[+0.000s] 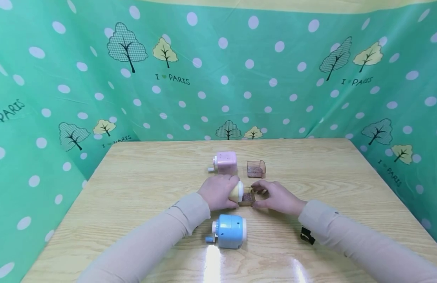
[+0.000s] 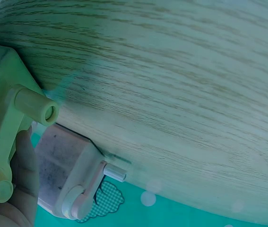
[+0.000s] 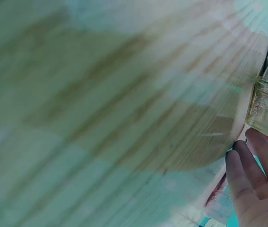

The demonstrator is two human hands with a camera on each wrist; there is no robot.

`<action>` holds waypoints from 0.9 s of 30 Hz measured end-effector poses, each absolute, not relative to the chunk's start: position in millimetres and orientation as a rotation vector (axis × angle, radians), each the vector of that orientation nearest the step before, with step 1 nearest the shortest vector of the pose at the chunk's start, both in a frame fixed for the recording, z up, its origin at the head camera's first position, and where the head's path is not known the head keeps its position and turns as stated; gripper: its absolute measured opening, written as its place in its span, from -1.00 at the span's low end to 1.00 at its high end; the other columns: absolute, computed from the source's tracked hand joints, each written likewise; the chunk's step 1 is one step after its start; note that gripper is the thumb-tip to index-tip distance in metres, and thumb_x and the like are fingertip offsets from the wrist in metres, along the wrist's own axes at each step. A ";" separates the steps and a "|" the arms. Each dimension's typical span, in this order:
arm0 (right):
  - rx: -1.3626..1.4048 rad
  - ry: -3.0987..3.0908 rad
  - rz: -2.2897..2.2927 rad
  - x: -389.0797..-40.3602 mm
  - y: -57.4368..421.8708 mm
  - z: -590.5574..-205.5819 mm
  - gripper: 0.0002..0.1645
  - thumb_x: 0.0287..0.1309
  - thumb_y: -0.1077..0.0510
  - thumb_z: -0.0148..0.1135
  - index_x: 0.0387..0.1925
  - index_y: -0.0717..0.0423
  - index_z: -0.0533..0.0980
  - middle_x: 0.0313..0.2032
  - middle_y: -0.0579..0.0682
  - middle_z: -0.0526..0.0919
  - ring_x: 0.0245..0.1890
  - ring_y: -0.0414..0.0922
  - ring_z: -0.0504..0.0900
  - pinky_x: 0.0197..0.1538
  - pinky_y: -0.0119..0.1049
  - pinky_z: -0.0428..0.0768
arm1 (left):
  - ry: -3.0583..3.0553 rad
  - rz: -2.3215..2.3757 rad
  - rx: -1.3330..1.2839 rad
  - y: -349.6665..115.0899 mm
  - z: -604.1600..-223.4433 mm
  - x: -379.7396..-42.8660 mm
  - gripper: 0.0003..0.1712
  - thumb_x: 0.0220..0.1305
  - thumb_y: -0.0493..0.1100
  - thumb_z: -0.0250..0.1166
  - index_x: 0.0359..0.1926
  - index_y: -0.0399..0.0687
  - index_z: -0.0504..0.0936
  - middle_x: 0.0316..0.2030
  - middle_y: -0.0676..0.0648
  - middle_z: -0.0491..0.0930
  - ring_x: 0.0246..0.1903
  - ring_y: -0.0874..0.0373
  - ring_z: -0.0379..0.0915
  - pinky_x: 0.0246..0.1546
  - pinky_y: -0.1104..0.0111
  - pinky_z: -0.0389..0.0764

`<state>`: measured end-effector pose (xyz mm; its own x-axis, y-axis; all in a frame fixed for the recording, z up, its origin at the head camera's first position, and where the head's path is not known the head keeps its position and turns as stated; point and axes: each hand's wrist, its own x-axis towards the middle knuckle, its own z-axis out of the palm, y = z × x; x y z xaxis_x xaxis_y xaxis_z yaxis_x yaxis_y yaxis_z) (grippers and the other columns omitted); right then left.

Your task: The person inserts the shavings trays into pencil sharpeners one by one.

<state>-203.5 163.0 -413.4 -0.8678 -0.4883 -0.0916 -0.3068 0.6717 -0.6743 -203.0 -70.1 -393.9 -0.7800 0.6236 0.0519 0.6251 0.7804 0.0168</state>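
My left hand (image 1: 218,192) grips a yellow crank pencil sharpener (image 1: 235,192) lying on its side over the table. Its crank fills the left of the left wrist view, above the curled fingers (image 2: 25,175). Right at its white-rimmed end sits a see-through amber shavings drawer (image 1: 245,199), with dark shavings inside. My right hand (image 1: 276,199) holds the drawer's outer end between thumb and fingers. In the right wrist view the drawer (image 3: 266,111) is cut off by the frame edge, with fingertips at its rim.
Behind the hands lie a pink crank sharpener (image 1: 227,160) and its see-through drawer (image 1: 256,168) of shavings, apart from each other. Nearer me lies a blue crank sharpener (image 1: 230,232). A green polka-dot cloth (image 1: 211,78) hangs behind the wooden table (image 1: 151,169).
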 end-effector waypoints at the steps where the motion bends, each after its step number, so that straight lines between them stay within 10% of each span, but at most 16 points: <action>1: -0.634 2.622 -0.988 -203.5 162.3 -413.2 -0.29 0.05 0.05 0.47 0.21 0.19 0.46 0.12 0.13 0.63 0.15 0.10 0.57 0.28 0.08 0.49 | -2.921 -0.053 -1.026 -70.2 -394.1 -203.2 -0.30 -0.08 0.32 0.52 -0.07 0.04 0.48 -0.23 0.08 0.65 -0.24 0.18 0.59 -0.26 0.35 0.64; 27: -0.633 2.639 -0.987 -204.1 154.1 -413.1 -0.33 0.02 0.05 0.50 0.15 0.19 0.50 0.08 0.12 0.65 0.09 0.07 0.61 0.23 0.03 0.55 | -2.908 -0.047 -1.027 -70.9 -395.5 -204.5 -0.30 -0.09 0.33 0.51 -0.07 0.04 0.48 -0.24 0.09 0.64 -0.26 0.19 0.59 -0.31 0.36 0.63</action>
<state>-204.1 154.1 -413.1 -0.8733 -0.4803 -0.0822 -0.3086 0.6756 -0.6696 -204.5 -70.9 -395.5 -0.7767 0.6266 0.0643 0.6284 0.7779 0.0093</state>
